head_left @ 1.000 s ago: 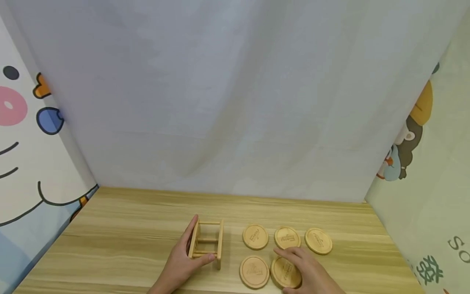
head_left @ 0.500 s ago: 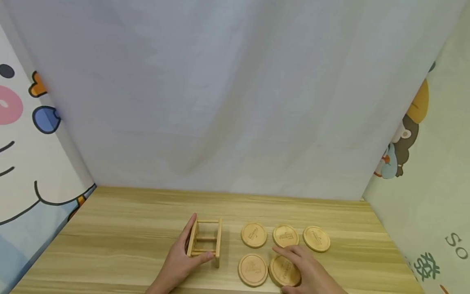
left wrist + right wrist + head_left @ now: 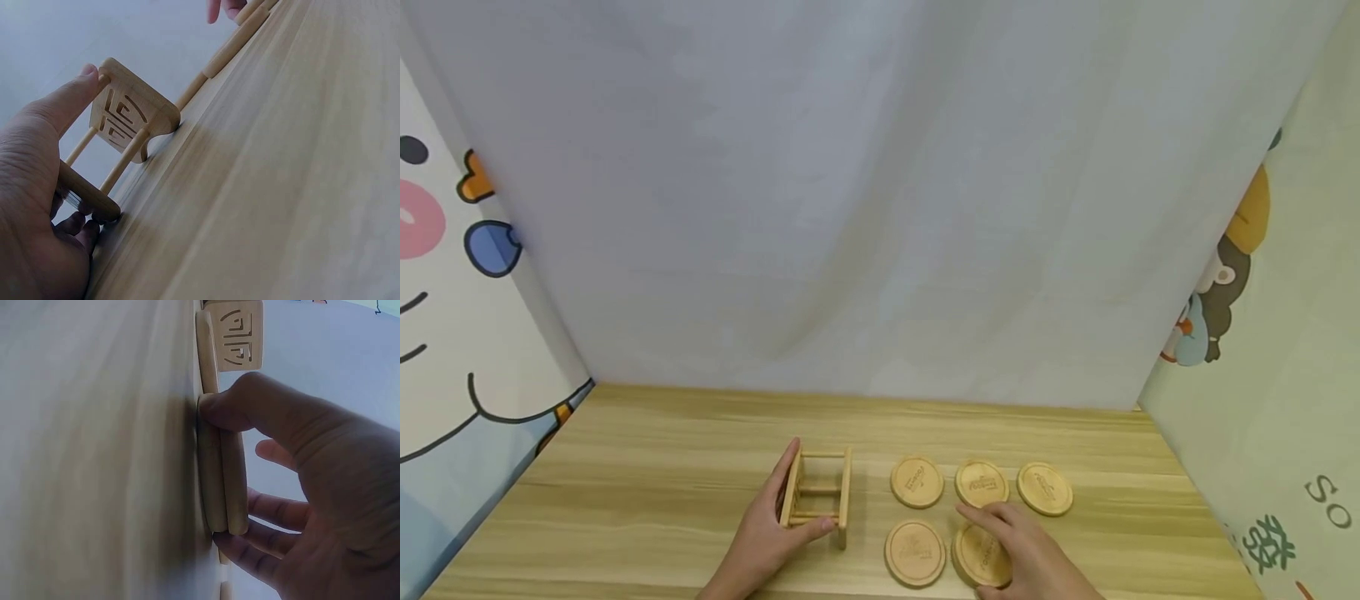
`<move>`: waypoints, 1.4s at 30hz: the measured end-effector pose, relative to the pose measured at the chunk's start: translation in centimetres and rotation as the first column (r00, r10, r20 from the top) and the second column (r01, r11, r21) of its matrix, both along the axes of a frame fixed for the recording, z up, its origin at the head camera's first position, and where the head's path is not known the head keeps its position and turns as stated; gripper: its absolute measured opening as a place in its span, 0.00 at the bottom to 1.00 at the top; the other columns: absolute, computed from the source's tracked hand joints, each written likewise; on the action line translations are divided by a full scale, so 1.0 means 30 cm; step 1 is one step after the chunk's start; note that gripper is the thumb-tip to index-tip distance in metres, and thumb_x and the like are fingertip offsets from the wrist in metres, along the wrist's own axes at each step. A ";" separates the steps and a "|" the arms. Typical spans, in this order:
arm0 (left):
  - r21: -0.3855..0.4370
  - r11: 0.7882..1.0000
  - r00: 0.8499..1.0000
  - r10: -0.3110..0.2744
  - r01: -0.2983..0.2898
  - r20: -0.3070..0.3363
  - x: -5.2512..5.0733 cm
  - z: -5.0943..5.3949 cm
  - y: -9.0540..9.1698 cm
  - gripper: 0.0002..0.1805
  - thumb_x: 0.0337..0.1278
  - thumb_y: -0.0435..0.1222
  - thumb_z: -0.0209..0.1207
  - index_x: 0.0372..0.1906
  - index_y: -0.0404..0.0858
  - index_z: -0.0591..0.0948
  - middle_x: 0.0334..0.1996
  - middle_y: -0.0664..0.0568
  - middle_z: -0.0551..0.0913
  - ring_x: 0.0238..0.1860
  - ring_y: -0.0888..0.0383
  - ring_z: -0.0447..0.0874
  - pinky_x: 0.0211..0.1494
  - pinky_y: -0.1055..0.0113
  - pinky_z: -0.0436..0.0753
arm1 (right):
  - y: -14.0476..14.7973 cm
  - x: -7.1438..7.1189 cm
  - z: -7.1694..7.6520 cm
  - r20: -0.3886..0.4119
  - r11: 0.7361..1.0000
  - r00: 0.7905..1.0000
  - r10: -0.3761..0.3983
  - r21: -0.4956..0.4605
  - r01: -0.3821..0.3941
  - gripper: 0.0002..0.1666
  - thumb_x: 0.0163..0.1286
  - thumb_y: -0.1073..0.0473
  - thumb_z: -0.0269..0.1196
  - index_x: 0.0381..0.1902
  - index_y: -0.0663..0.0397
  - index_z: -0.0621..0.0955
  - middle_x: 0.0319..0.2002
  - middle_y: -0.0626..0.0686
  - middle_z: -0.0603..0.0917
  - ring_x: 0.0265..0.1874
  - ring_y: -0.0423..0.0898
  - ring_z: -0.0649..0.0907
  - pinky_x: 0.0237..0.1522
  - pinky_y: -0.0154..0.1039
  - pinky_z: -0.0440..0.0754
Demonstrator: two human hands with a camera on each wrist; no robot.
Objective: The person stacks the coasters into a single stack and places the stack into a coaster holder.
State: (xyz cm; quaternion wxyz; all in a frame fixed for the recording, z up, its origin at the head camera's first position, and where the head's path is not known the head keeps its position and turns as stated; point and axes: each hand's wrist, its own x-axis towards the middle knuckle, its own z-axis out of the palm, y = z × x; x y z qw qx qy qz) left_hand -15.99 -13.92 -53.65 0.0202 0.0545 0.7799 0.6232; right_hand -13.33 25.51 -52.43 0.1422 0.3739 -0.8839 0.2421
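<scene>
My left hand (image 3: pixel 763 529) grips a small wooden coaster rack (image 3: pixel 846 496) from its left side, with the thumb along the near edge. In the left wrist view, the rack's far side panel (image 3: pixel 159 105) shows cut-out slots, and round rods join it to the panel in my palm. To the right, my right hand (image 3: pixel 1033 554) holds two round wooden coasters (image 3: pixel 979 554) stacked flat on each other. Thumb and fingers span the stack's edges in the right wrist view, where the upper coaster (image 3: pixel 235 481) lies against the lower coaster (image 3: pixel 212 481). The stack appears to rest on the table.
Left of the stack lies a single coaster (image 3: pixel 915 553). Behind it is a row with a left coaster (image 3: pixel 917 482), a middle coaster (image 3: pixel 982 482) and a right coaster (image 3: pixel 1045 489). A pale cloth (image 3: pixel 865 208) hangs behind the wood-grain table (image 3: pixel 700 467), and printed panels flank it.
</scene>
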 end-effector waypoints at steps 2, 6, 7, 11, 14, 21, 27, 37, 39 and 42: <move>0.003 1.000 1.000 0.000 0.000 0.000 0.001 -0.001 0.000 0.66 0.58 0.42 0.84 0.93 0.57 0.53 0.87 0.37 0.60 0.81 0.39 0.70 0.71 0.56 0.79 | 0.005 0.001 0.001 0.008 1.000 1.000 -0.003 -0.005 0.003 0.62 0.40 0.61 0.90 0.77 0.57 0.80 0.53 0.48 0.82 0.50 0.38 0.78 0.43 0.39 0.84; 0.018 1.000 1.000 -0.004 0.004 0.006 0.001 -0.001 0.001 0.66 0.58 0.42 0.84 0.93 0.56 0.53 0.87 0.37 0.60 0.80 0.39 0.70 0.70 0.57 0.81 | 0.011 0.001 0.005 0.024 1.000 1.000 0.000 -0.010 0.000 0.62 0.42 0.61 0.90 0.78 0.57 0.79 0.52 0.48 0.82 0.49 0.37 0.77 0.42 0.37 0.82; 0.020 1.000 1.000 -0.004 0.004 0.007 0.001 0.000 0.001 0.66 0.58 0.42 0.84 0.93 0.56 0.53 0.87 0.36 0.60 0.80 0.39 0.71 0.70 0.57 0.81 | 0.012 0.002 0.006 0.031 1.000 1.000 0.004 -0.013 -0.003 0.61 0.42 0.60 0.90 0.78 0.57 0.79 0.53 0.48 0.82 0.49 0.37 0.77 0.42 0.37 0.82; 0.020 1.000 1.000 -0.004 0.004 0.007 0.000 0.002 0.002 0.65 0.58 0.42 0.84 0.93 0.56 0.53 0.87 0.36 0.61 0.80 0.39 0.71 0.70 0.57 0.81 | 0.016 0.006 0.015 0.117 1.000 0.993 0.000 -0.030 0.003 0.60 0.49 0.57 0.91 0.80 0.56 0.78 0.55 0.48 0.81 0.52 0.38 0.78 0.44 0.38 0.84; 0.022 1.000 1.000 -0.005 0.005 0.002 0.000 0.002 0.003 0.66 0.58 0.41 0.84 0.93 0.55 0.53 0.87 0.36 0.61 0.80 0.39 0.71 0.71 0.56 0.80 | 0.019 0.007 0.024 0.171 1.000 0.985 -0.018 -0.022 0.022 0.60 0.52 0.50 0.91 0.81 0.53 0.77 0.58 0.50 0.81 0.54 0.40 0.79 0.46 0.40 0.85; 0.031 0.999 1.000 -0.015 0.014 0.005 0.002 0.005 0.006 0.64 0.60 0.43 0.83 0.93 0.57 0.53 0.87 0.37 0.59 0.81 0.37 0.69 0.74 0.44 0.79 | 0.011 0.012 0.043 0.104 0.997 0.992 -0.068 0.034 0.064 0.61 0.53 0.41 0.90 0.81 0.52 0.77 0.62 0.51 0.82 0.56 0.47 0.81 0.49 0.46 0.88; 0.045 0.999 1.000 -0.011 0.010 0.015 0.005 0.004 0.005 0.64 0.60 0.42 0.83 0.93 0.58 0.53 0.87 0.37 0.60 0.81 0.37 0.69 0.74 0.45 0.80 | -0.014 0.014 0.050 0.009 0.997 0.997 -0.073 0.022 0.073 0.63 0.48 0.44 0.92 0.80 0.49 0.78 0.60 0.47 0.84 0.56 0.46 0.83 0.51 0.50 0.89; 0.050 0.999 1.000 -0.011 0.011 0.008 0.003 0.004 0.005 0.64 0.60 0.42 0.83 0.93 0.56 0.53 0.87 0.37 0.60 0.80 0.37 0.70 0.72 0.47 0.81 | -0.048 -0.001 0.044 -0.128 1.000 0.991 -0.024 -0.009 0.023 0.67 0.40 0.45 0.94 0.79 0.50 0.79 0.59 0.47 0.85 0.54 0.47 0.84 0.52 0.50 0.87; 0.050 0.999 1.000 -0.013 0.012 0.007 0.002 0.003 0.005 0.64 0.60 0.42 0.83 0.93 0.56 0.53 0.87 0.37 0.60 0.80 0.37 0.70 0.73 0.47 0.81 | -0.056 -0.001 0.044 -0.138 1.000 0.990 -0.018 -0.013 0.017 0.67 0.39 0.45 0.95 0.79 0.51 0.79 0.59 0.47 0.85 0.54 0.47 0.84 0.52 0.50 0.87; 0.057 0.998 1.000 -0.016 0.015 0.011 0.003 0.002 0.004 0.64 0.60 0.42 0.83 0.93 0.56 0.53 0.87 0.37 0.59 0.81 0.37 0.70 0.73 0.47 0.81 | -0.070 -0.001 0.047 -0.150 1.000 0.988 -0.023 -0.008 0.022 0.67 0.37 0.45 0.95 0.77 0.52 0.80 0.59 0.47 0.86 0.54 0.47 0.85 0.53 0.51 0.87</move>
